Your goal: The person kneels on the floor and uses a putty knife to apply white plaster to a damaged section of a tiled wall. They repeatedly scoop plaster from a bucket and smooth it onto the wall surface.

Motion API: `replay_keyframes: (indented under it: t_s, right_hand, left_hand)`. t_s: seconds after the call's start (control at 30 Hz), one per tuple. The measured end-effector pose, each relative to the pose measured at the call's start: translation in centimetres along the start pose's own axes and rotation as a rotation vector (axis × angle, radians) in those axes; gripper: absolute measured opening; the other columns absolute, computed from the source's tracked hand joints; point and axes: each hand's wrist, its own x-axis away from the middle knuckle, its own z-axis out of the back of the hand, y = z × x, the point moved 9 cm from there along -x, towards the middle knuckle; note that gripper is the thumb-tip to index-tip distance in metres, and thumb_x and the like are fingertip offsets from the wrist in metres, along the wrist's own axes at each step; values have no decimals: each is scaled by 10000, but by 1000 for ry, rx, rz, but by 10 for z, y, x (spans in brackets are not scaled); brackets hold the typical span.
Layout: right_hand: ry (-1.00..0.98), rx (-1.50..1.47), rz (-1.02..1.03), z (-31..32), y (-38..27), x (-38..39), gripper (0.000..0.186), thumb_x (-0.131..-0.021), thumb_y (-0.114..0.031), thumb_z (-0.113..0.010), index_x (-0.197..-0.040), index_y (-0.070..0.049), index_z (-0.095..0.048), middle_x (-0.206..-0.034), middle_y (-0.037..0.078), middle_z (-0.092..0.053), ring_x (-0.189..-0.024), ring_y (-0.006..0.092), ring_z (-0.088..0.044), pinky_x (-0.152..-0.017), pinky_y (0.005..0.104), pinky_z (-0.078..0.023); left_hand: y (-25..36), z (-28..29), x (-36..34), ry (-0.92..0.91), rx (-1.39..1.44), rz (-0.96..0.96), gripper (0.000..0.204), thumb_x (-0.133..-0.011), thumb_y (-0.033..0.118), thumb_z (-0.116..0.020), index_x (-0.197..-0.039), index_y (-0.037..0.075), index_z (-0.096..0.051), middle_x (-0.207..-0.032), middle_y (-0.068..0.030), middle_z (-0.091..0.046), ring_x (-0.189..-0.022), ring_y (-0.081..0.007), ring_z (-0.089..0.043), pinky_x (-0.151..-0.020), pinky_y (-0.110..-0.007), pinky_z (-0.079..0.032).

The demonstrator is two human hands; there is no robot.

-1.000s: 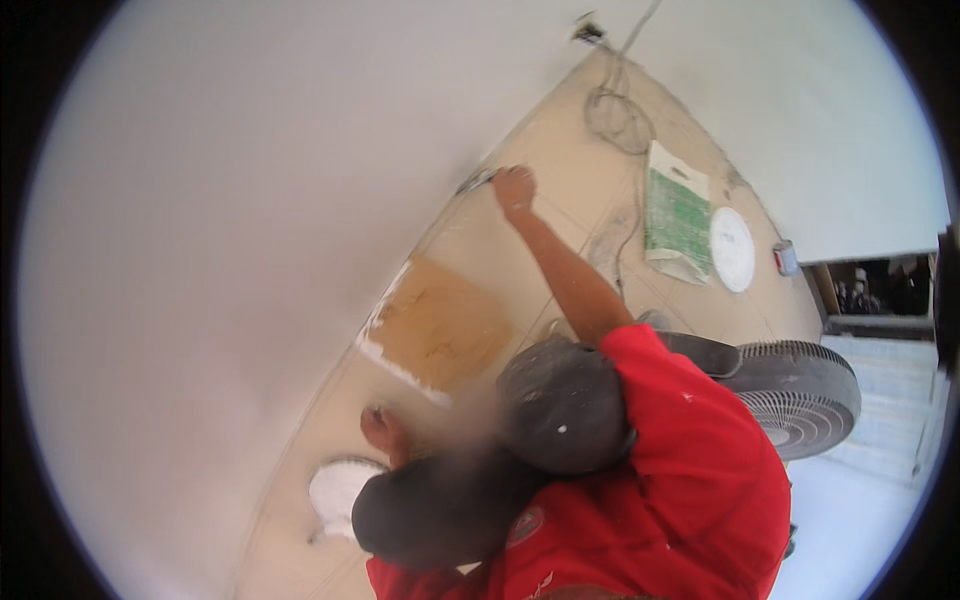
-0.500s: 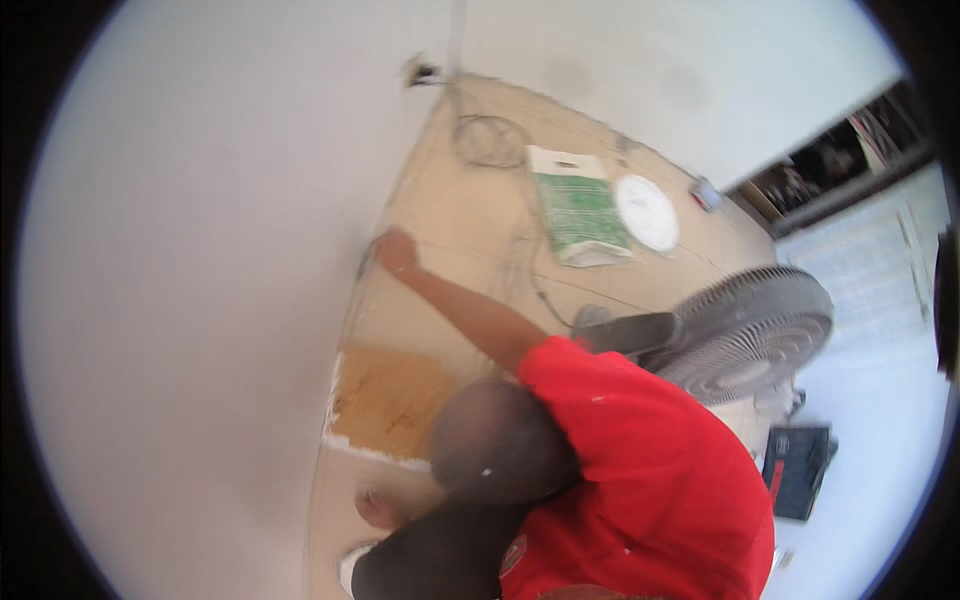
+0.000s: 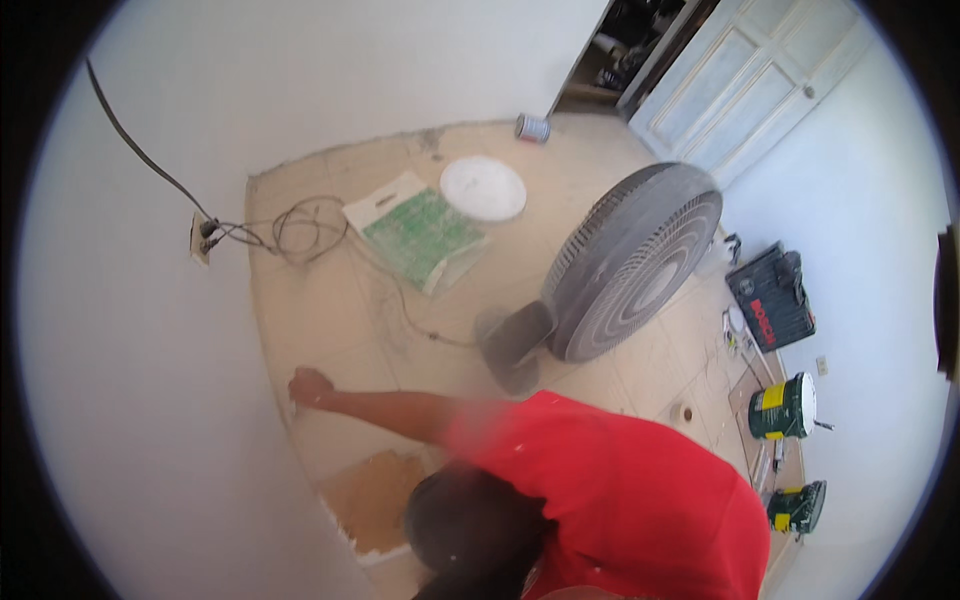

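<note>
My right arm reaches out from a red short sleeve (image 3: 610, 480) toward the foot of the white wall. At its end, my right hand (image 3: 312, 388) is closed low against the line where wall and floor meet. A small pale bit shows beneath the fingers, but what they hold cannot be made out. Beside my bent, dark-clad knee (image 3: 475, 525) lies a flat brown sheet (image 3: 378, 498) with white smears on its edge, close to the wall. My left hand does not show.
A grey fan (image 3: 635, 260) stands on the tiled floor. Beyond it lie a green-and-white bag (image 3: 425, 235), a round white lid (image 3: 483, 188), a can (image 3: 532, 128) and a cable (image 3: 305, 235) plugged into a wall socket (image 3: 200, 238). Rightward are a dark case (image 3: 768, 300), a tape roll (image 3: 683, 412) and green buckets (image 3: 782, 408).
My view has swung rightward, bringing the door, buckets and case into sight. My right hand stays by the wall's foot, seemingly nearer the brown sheet. A hand below that sheet has left view.
</note>
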Motion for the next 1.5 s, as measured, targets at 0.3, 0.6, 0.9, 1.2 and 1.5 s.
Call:
replay_keyframes:
  t_s: [0.3,0.6,0.9,1.2,1.5]
  right_hand:
    - [113,-155,-394,83,-33,98,369,-984,-243,-526,-1158,68,-620,-1086,260,-726,-1033,399,-727,-866,503,-596]
    - [-177,-1004,-640,180,-64,291,221,-924,-148,-648,-928,72,-630,-770,158,-721,-509,202,-637,-467,342,-523]
    - [38,-1042,-570,363,-143,514,124,-966,-144,-578,-940,-24,-598,-647,39,-575,-471,105,-475,-414,288,-345]
    - [-38,-1201,-290,523,-125,605,113,-1035,-154,-591,-997,-48,-586,-673,-25,-520,-573,64,-460,-517,259,-362]
    - [-79,-1190,-289,735,-82,619,166,-1034,-213,-606,-1043,-48,-620,-712,-33,-543,-597,55,-475,-522,236,-367]
  left_hand:
    - [4,137,28,-368,-25,103,406,-1021,368,-618,-1205,7,-643,-1074,-156,-682,-987,-337,-641,-886,-444,-508]
    - [45,289,114,-954,147,419,429,-1024,372,-641,-1280,29,-667,-1128,-121,-716,-1022,-295,-671,-905,-414,-534]
    - [98,394,130,-961,32,799,163,-997,143,-563,-1040,43,-684,-814,-59,-688,-716,-181,-664,-575,-292,-481]
    - [221,410,142,-816,-132,391,209,-962,111,-565,-1046,-25,-700,-962,-164,-689,-875,-279,-679,-724,-379,-575]
    - [374,448,249,-765,-394,26,331,-1006,144,-464,-1000,-30,-745,-998,-219,-719,-1038,-375,-662,-950,-478,-499]
